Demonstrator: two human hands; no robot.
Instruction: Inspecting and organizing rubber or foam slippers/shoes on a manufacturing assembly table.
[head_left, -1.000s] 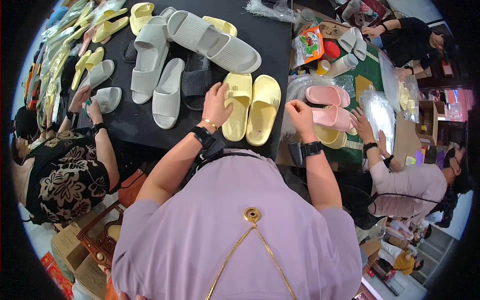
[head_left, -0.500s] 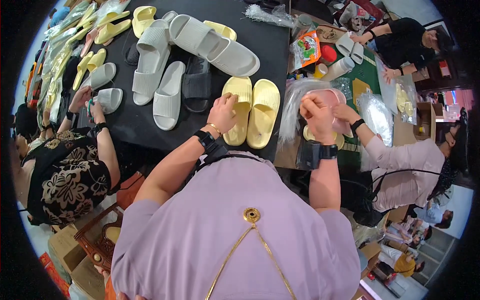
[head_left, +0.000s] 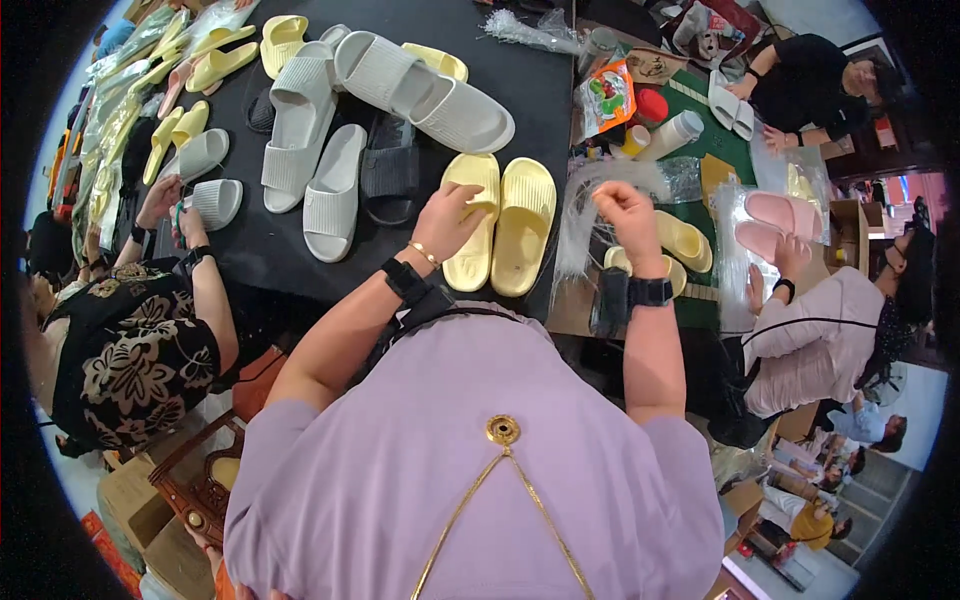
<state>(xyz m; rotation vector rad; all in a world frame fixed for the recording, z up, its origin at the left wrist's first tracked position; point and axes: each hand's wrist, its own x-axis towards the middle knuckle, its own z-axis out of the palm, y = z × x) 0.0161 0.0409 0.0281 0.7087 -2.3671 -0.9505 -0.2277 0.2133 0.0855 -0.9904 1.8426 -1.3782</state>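
Two yellow slide slippers stand side by side at the table's near edge. On the left yellow slipper [head_left: 484, 172] my left hand [head_left: 450, 222] is closed, its fingertips bent at the edge of the ribbed strap. The right yellow slipper [head_left: 524, 225] lies untouched against it. My right hand [head_left: 630, 216] is raised to the right of the pair, fingers curled in a pinch. Whatever it holds, if anything, is too thin to make out. Just left of and below this hand spreads a bundle of clear plastic strands [head_left: 580, 225].
Large grey slippers [head_left: 425, 90] and a black slipper [head_left: 390, 170] lie beyond my left hand. At left a co-worker handles a grey slipper [head_left: 217, 203]. At right another co-worker's hand touches pink slippers [head_left: 783, 215]. Yellow slippers [head_left: 683, 242] and a white bottle [head_left: 672, 136] stand nearby.
The right-hand co-worker has carried the pink slippers away to the right, uncovering yellow ones. The far co-worker's white slippers have shifted right. My hands have moved only slightly.
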